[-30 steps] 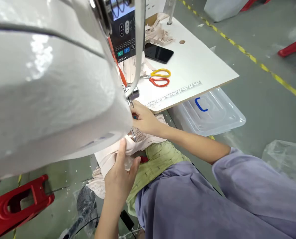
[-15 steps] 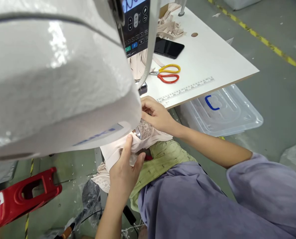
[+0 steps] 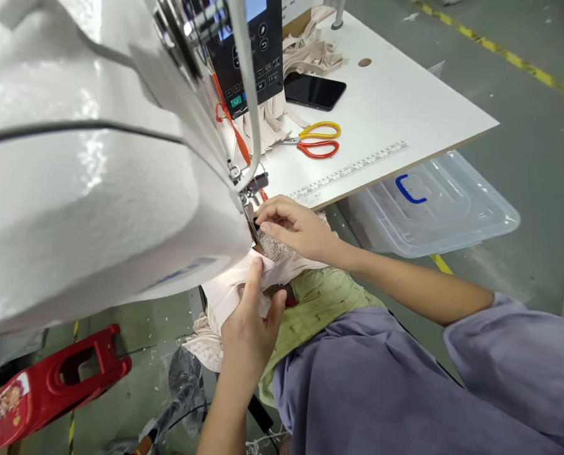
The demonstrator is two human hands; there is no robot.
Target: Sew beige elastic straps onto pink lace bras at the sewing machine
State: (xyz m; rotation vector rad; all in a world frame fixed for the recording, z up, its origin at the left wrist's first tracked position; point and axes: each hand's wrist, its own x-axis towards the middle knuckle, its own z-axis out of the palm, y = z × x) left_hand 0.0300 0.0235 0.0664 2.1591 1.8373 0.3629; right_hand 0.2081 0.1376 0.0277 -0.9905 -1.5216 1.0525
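Note:
A pale pink garment with lace lies beneath the needle area of a white sewing machine. My left hand rests on its smooth fabric, index finger stretched toward the needle and thumb spread apart; the other fingers are largely hidden. Over the lace, my right hand has curled fingers, with thumb and fingertips close together beside the metal presser foot. Whatever sits in that pinch is too small to make out. More lace fabric hangs down left of my left hand.
On the white table are yellow-and-red-handled scissors, a black phone, a printed ruler and fabric strips. A control panel stands behind the machine. A lidded clear bin and red stool are on the floor.
My viewpoint has shifted, so the presser foot and the machine's side now show. Both hands keep nearly the same places on the garment.

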